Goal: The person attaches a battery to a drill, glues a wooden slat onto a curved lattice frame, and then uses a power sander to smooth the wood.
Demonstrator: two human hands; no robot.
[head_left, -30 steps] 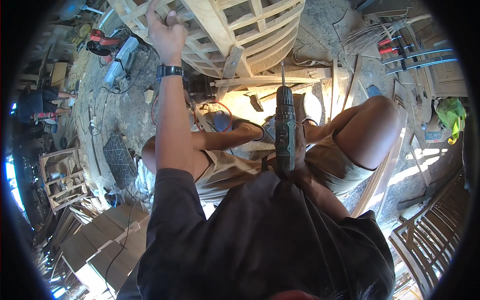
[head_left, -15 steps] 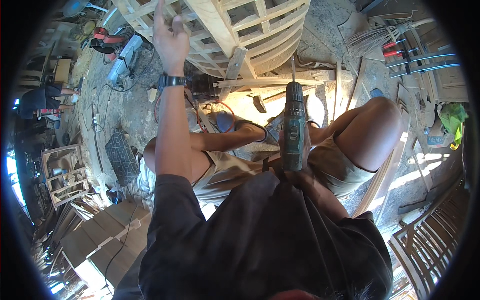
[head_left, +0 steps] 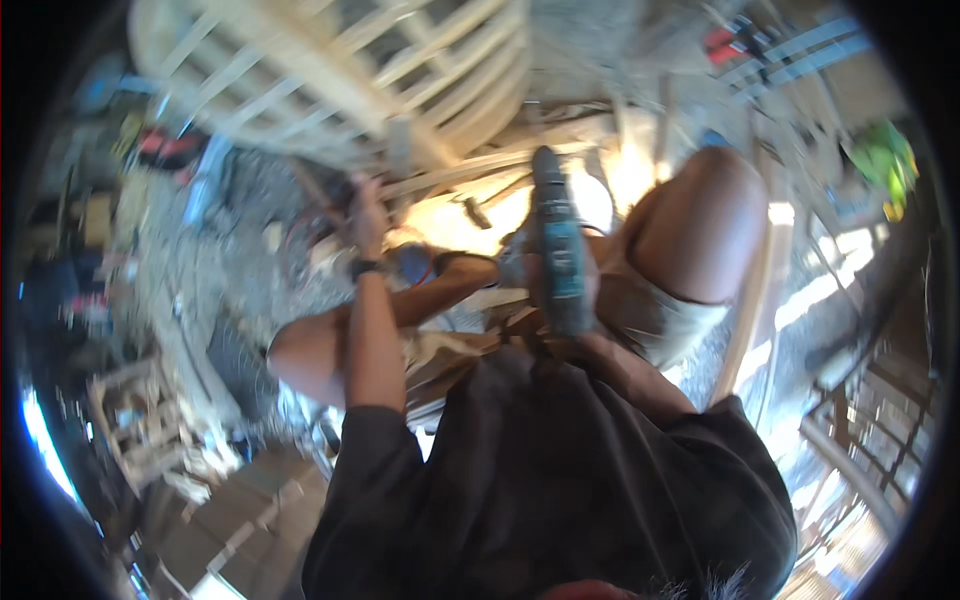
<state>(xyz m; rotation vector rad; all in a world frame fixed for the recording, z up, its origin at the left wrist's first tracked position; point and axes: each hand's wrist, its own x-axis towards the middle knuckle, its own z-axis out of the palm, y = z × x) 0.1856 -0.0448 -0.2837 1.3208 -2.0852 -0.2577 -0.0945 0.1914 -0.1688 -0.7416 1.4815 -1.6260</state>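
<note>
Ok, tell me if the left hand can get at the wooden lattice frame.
Probably yes: the left hand looks close to the wooden lattice frame, and nothing visible clearly blocks the way, though blur hides detail.

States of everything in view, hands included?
Drill: held, chuck end pointing away from torso; running or not, can't tell.
Right hand: closed on the drill.
Left hand: near the slatted frame's lower end; too blurred to tell whether it grips anything.
Slatted frame: slats joined to a beam, gaps open.
Watch: strapped on left wrist.
</note>
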